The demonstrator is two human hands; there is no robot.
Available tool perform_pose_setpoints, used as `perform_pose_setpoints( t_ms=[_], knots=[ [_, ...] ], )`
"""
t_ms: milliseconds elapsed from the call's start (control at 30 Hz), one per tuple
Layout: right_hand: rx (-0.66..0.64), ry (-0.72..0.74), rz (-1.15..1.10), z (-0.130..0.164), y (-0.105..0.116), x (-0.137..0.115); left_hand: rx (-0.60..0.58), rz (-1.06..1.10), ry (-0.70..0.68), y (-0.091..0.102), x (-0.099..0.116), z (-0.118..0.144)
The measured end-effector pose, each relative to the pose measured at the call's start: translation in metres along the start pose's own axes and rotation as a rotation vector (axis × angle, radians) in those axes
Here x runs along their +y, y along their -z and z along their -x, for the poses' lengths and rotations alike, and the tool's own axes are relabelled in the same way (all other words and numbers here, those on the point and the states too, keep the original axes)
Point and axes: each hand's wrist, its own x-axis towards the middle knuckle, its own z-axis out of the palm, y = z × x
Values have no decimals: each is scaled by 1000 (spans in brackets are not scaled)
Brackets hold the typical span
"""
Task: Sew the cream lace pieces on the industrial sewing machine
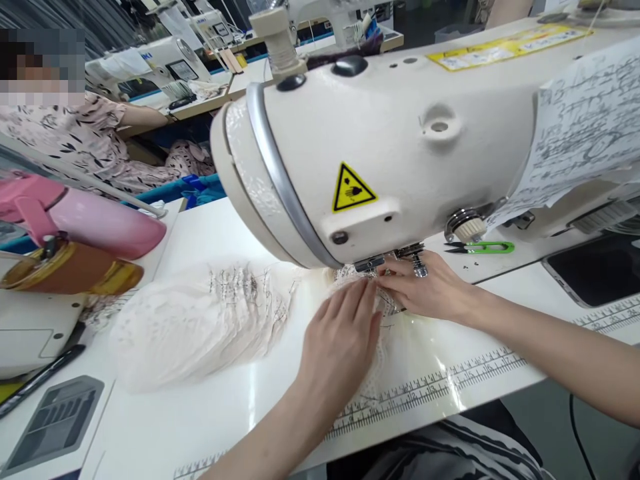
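Note:
White lace fabric runs beneath the head of a sewing machine, at its presser foot and needle area. My left hand lies over the lace with its fingers stretched forward and side by side, the tips close to the foot. On the other side, my right hand has its fingers bent together at the lace beside the foot. Machine parts partly cover those fingertips. A gathered pile of pale, sheer fabric with dark stitching rests on the table to the left.
Green thread snips and a dark phone-like device lie to the right. Printed rulers follow the front edge. A pink bottle and an amber cup-like holder are at left. Another person sits beyond, near more machines.

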Motion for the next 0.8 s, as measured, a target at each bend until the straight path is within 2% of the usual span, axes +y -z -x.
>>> perform_pose_setpoints(
  t_ms=[100, 200, 433, 600, 800],
  knots=[
    [-35, 28, 11, -4, 2, 1, -4, -53, -70, -14, 5, 7],
    [-74, 31, 30, -6, 2, 2, -9, -69, -93, -23, -4, 6],
    [-207, -70, 85, -3, 8, -6, -21, 29, -90, -23, -25, -2],
    [-307, -26, 210, -3, 14, -10, 3, 79, -90, -24, -28, -3],
    [-328, 2, 243, -3, 15, -9, 16, 69, -88, -25, -27, -2]
  ],
)
